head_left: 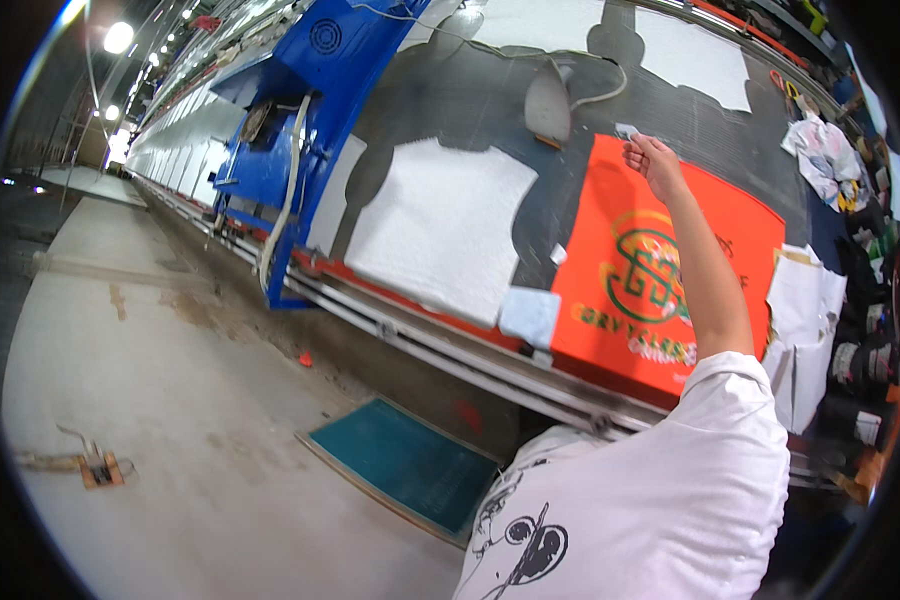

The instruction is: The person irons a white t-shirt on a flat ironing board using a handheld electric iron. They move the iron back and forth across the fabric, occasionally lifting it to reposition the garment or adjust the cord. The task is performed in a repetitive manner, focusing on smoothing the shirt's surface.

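My right hand (653,165) is over the upper edge of a bright orange sheet (590,220) with a green and yellow printed emblem. Its fingers are curled closed; whatever they grip, if anything, is hidden. Right beside the fingertips is a small pale tab (625,130). The orange sheet lies on a long dark table (515,130), and my bare forearm crosses it. To its left a white shirt-shaped fabric piece (440,215) lies flat. A folded light-blue cloth (530,315) touches the sheet's lower left side. My left hand is out of the picture.
A grey iron-shaped tool (550,100) with a pale cord stands on the table beyond the sheet. At left, a blue machine (315,60) spans the table. More white pieces (690,55) lie farther back. A framed teal screen (405,465) is low beside the table. Cluttered containers (860,365) line the right.
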Demonstrator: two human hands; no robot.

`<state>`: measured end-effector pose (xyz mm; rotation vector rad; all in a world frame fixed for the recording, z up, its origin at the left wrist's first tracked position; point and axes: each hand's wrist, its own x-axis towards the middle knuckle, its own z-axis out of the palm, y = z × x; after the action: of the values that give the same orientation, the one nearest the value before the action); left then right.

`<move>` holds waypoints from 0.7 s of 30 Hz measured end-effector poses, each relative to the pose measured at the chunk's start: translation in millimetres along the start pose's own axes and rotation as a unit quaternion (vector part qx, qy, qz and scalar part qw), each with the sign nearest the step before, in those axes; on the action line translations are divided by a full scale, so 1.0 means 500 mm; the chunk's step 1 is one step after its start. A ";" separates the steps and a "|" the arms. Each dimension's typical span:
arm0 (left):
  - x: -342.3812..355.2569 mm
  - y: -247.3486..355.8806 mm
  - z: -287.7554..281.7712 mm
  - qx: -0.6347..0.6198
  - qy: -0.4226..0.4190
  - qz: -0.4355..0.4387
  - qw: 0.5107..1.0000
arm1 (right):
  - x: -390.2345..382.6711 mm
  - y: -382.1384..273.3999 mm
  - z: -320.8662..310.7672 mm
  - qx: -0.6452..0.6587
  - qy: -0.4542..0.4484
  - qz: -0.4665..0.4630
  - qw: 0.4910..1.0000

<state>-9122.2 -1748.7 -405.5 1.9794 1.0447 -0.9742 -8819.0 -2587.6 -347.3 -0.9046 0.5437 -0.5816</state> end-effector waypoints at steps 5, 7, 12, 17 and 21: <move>-0.042 0.098 -0.031 -0.101 0.051 -0.084 0.990 | 0.222 -0.007 0.077 -0.112 0.001 0.024 0.993; -0.051 0.142 -0.065 -0.133 0.071 -0.064 0.986 | 0.262 -0.005 0.134 -0.150 -0.033 0.036 0.987; -0.012 0.459 -0.108 -0.139 0.055 0.046 0.988 | 0.314 -0.007 0.172 -0.175 -0.157 0.098 0.967; 0.040 0.688 -0.144 -0.031 0.042 0.200 0.978 | 0.170 -0.102 0.260 -0.388 -0.156 -0.059 0.907; 0.038 0.824 -0.163 -0.079 -0.004 0.260 0.962 | -0.014 -0.237 0.284 -0.339 -0.087 -0.203 0.915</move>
<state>-8732.4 -1856.6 -290.7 1.9653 0.5271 -0.5894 -8758.9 -2561.3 -174.4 -1.7416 0.3942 -0.6875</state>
